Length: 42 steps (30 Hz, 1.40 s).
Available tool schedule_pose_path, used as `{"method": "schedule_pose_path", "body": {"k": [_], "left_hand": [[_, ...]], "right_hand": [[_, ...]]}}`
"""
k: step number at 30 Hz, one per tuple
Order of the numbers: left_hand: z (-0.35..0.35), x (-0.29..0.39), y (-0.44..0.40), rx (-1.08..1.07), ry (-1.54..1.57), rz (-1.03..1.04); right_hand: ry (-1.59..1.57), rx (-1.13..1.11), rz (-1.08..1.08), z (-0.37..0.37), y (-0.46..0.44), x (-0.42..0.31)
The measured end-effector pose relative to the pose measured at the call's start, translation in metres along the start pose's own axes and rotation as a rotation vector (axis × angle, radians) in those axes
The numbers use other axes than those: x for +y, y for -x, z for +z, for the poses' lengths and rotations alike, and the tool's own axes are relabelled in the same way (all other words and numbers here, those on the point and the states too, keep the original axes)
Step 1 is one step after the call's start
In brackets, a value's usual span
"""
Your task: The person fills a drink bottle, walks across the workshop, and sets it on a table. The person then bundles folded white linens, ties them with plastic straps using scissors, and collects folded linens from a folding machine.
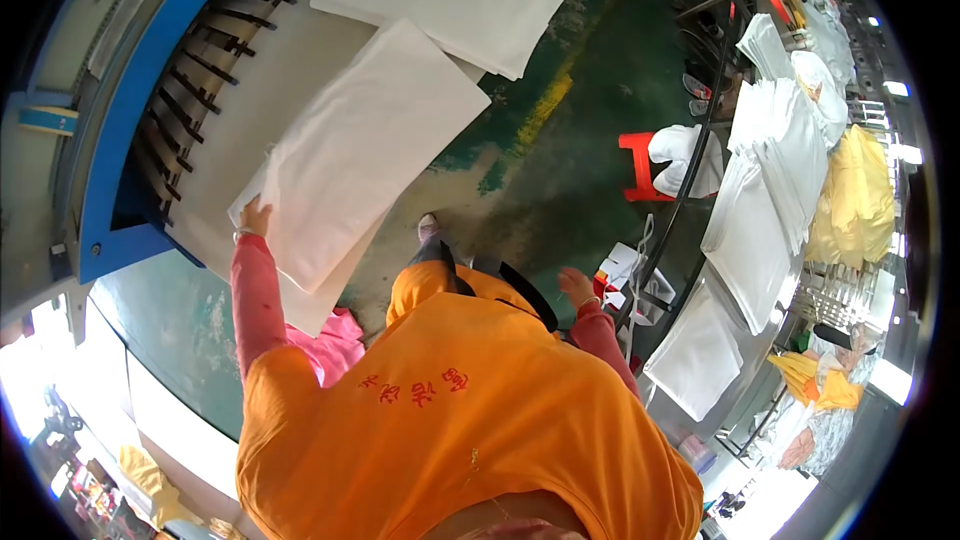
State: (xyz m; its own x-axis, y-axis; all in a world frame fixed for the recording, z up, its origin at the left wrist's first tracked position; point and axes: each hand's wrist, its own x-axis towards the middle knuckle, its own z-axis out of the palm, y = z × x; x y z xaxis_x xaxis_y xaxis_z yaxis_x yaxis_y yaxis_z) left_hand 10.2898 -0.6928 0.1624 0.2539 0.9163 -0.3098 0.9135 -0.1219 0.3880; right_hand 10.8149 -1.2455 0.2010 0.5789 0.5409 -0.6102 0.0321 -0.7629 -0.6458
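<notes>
My left hand (255,218) is at the near left corner of a folded white cloth (370,130), its fingers closed on the edge. This cloth lies slanted on the bed of a blue-framed machine, with its right side hanging past the bed. Beyond it lies another folded white cloth (450,0), partly overlapped by the first. My right hand (577,285) hangs low on the right, holding nothing, its fingers apart. It is nearest to the small red and white items beside the table leg.
On the right, stacks of folded white cloth (745,230) cover a metal table (720,410). A red stool (637,168) with white cloth on it stands on the green floor. The machine's blue frame (110,180) and its row of dark strips (190,90) border the left.
</notes>
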Motion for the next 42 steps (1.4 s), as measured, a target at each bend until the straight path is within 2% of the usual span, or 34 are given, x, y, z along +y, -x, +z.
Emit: {"method": "schedule_pose_path", "body": {"k": [2, 3, 4, 5, 7, 8, 9, 12, 13, 14, 16, 17, 19, 20, 21, 22, 24, 27, 30, 33, 36, 37, 39, 42], "left_hand": [[-0.007, 0.046, 0.040, -0.007, 0.075, 0.133], [-0.015, 0.075, 0.067, -0.025, 0.071, 0.205], [-0.022, 0.106, 0.093, -0.133, 0.189, 0.251], [-0.020, 0.125, 0.115, -0.249, 0.098, 0.359], [-0.037, 0.193, 0.168, -0.406, 0.179, 0.477], [-0.032, 0.208, 0.186, -0.426, 0.268, 0.672], [-0.032, 0.218, 0.200, -0.530, 0.156, 0.753], [-0.037, 0.227, 0.222, -0.898, 0.265, 0.591], [-0.038, 0.228, 0.226, -1.021, 0.304, 0.533], [-0.038, 0.228, 0.228, -1.143, 0.343, 0.473], [0.000, 0.176, 0.207, -1.060, 0.636, 0.553], [0.011, 0.149, 0.191, -1.012, 0.780, 0.591], [0.012, 0.120, 0.152, -0.604, 0.559, 0.037], [0.027, 0.077, 0.122, -0.306, 0.504, 0.147], [0.040, 0.044, 0.100, 0.150, 0.177, 0.209], [0.019, 0.038, 0.079, 0.191, 0.164, 0.016], [0.014, 0.021, 0.053, 0.314, -0.171, -0.177], [-0.019, 0.064, 0.050, 0.026, -0.247, -0.516], [-0.035, 0.075, 0.036, -0.333, -0.395, -0.447], [-0.020, 0.057, 0.032, -0.111, -0.410, -0.316], [0.039, -0.043, 0.004, 0.054, -0.025, -0.076], [0.030, -0.033, 0.011, 0.068, -0.053, -0.065], [0.006, 0.001, 0.030, 0.099, -0.108, -0.048], [0.018, -0.035, 0.044, 0.386, 0.447, -0.118]], "right_hand": [[0.321, -0.015, -0.095, 0.016, -0.009, -0.024], [0.274, -0.036, -0.138, 0.026, -0.016, -0.033], [0.227, -0.060, -0.181, 0.038, -0.023, -0.047], [0.047, -0.168, -0.096, 0.048, -0.023, -0.079], [-0.309, -0.342, 0.063, 0.069, -0.013, -0.166], [-0.488, -0.405, 0.138, 0.082, -0.009, -0.203], [-0.553, -0.457, 0.102, 0.094, -0.008, -0.231], [-0.748, -0.579, 0.045, 0.139, -0.025, -0.268], [-0.666, -0.533, 0.189, 0.137, -0.019, -0.295], [-0.679, -0.486, 0.170, 0.150, -0.031, -0.280], [-0.705, -0.392, 0.130, 0.178, -0.057, -0.239], [-0.846, -0.382, 0.267, 0.174, -0.044, -0.245], [-0.857, -0.389, 0.301, 0.166, -0.026, -0.246], [-0.861, -0.391, 0.319, 0.161, -0.020, -0.244], [-0.870, -0.426, 0.368, 0.156, -0.015, -0.242], [-0.852, -0.430, 0.375, 0.154, -0.013, -0.239], [-0.817, -0.433, 0.386, 0.150, -0.012, -0.232], [-0.800, -0.421, 0.352, 0.152, -0.011, -0.224], [-0.805, -0.450, 0.362, 0.152, -0.017, -0.213], [-0.808, -0.463, 0.356, 0.150, -0.016, -0.209], [-0.794, -0.437, 0.347, 0.145, -0.005, -0.223], [-0.785, -0.396, 0.288, 0.144, 0.000, -0.230], [-0.762, -0.317, 0.167, 0.148, 0.005, -0.244], [-0.293, -0.248, -0.362, 0.161, -0.009, -0.259]]}}
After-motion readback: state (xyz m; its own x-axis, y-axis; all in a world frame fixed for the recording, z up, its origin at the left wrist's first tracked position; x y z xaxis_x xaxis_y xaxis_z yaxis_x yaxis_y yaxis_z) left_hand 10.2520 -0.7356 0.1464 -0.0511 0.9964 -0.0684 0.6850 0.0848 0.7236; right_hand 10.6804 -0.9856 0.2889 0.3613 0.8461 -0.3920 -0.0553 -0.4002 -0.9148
